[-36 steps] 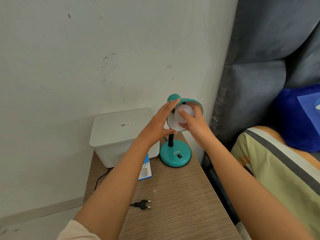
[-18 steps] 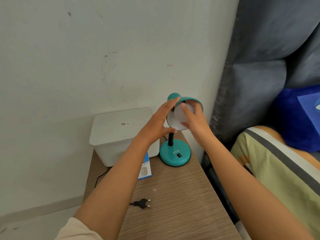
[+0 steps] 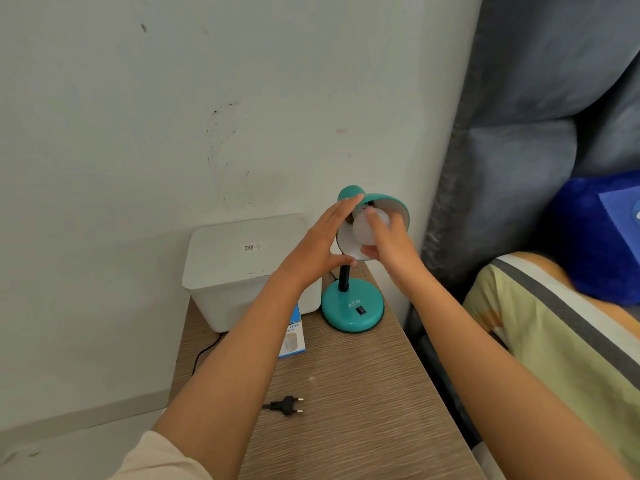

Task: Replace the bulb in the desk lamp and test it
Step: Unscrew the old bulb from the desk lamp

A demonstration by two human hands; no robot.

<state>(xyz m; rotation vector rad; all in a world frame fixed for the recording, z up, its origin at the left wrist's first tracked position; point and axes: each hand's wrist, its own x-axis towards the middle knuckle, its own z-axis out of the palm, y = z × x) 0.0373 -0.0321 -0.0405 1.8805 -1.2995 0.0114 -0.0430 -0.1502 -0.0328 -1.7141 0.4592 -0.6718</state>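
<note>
Bulb: a white bulb (image 3: 367, 226) is held inside the mouth of the teal shade (image 3: 388, 206), at or near the socket; whether its thread is engaged cannot be told.
Right hand: the right hand (image 3: 389, 242) is closed around the bulb, its grip pinching the globe between fingers and thumb, judged to be so held that the bulb can be twisted.
Left hand: the left hand (image 3: 320, 242) is laid spread against the shade's outer side, nothing being pinched; it is judged to brace the shade against the twisting.
Lamp: the lamp base (image 3: 352, 310) is stood on the bench (image 3: 363, 393) near the wall, with its switch facing the person.
Plug: the plug (image 3: 288, 406) is lying loose on the bench, so the lamp is judged to be unpowered while the bulb is handled; testing is not yet possible.
Box: a blue bulb box (image 3: 294, 337) is lying flat beside the white bin (image 3: 239, 268), partly hidden by the left forearm.
</note>
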